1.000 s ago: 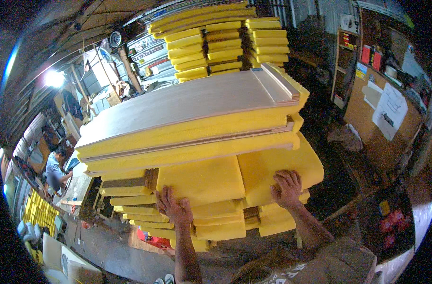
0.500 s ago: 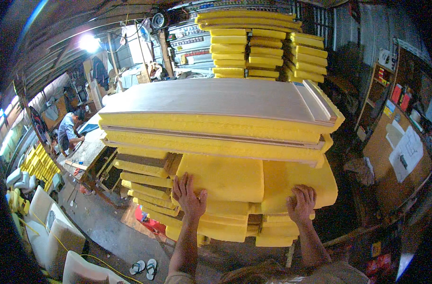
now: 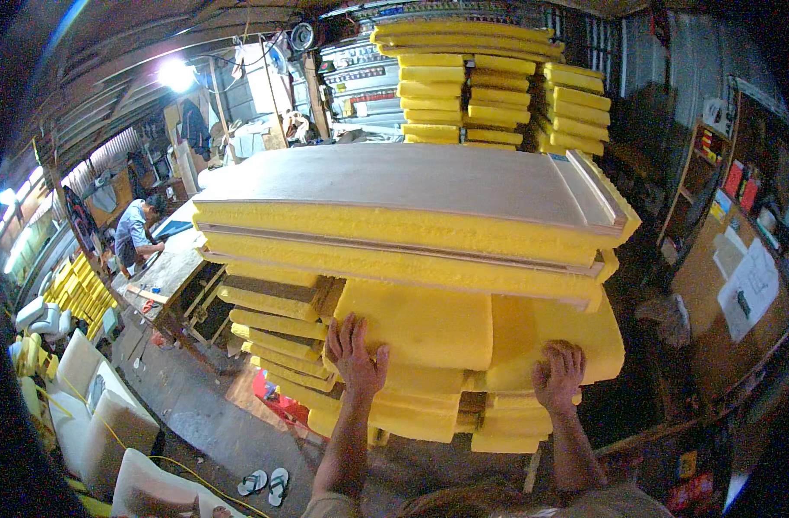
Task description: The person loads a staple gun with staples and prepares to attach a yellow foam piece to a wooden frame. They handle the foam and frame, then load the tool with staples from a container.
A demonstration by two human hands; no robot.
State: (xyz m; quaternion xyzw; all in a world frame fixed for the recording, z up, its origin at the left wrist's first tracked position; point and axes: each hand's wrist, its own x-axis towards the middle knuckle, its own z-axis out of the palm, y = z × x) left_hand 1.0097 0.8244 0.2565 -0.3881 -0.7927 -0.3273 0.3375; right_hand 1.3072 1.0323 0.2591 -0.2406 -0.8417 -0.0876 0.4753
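Note:
A yellow foam cushion (image 3: 416,324) lies on top of a stack in front of me. My left hand (image 3: 357,356) rests on its near left corner, fingers spread and holding nothing. To the right, a second yellow foam cushion (image 3: 532,332) tops the neighbouring stack. My right hand (image 3: 560,373) lies on its near part, fingers bent but not closed around it. Just beyond both hands, long foam-edged boards (image 3: 403,246) are piled up, partly covering the cushions. The uppermost one shows a flat wooden face (image 3: 394,177), with narrow wood strips (image 3: 591,192) along its right end.
More yellow foam (image 3: 433,91) is stacked at the back. On the left, a person (image 3: 135,233) bends over a workbench (image 3: 174,263). Pale seat-like pieces (image 3: 96,414), a yellow cord (image 3: 174,459) and sandals (image 3: 265,485) are lower left. A wooden cabinet (image 3: 714,302) stands right.
The whole scene has shifted slightly to the right in the view. Both hands stay at about the same spots on the two cushions.

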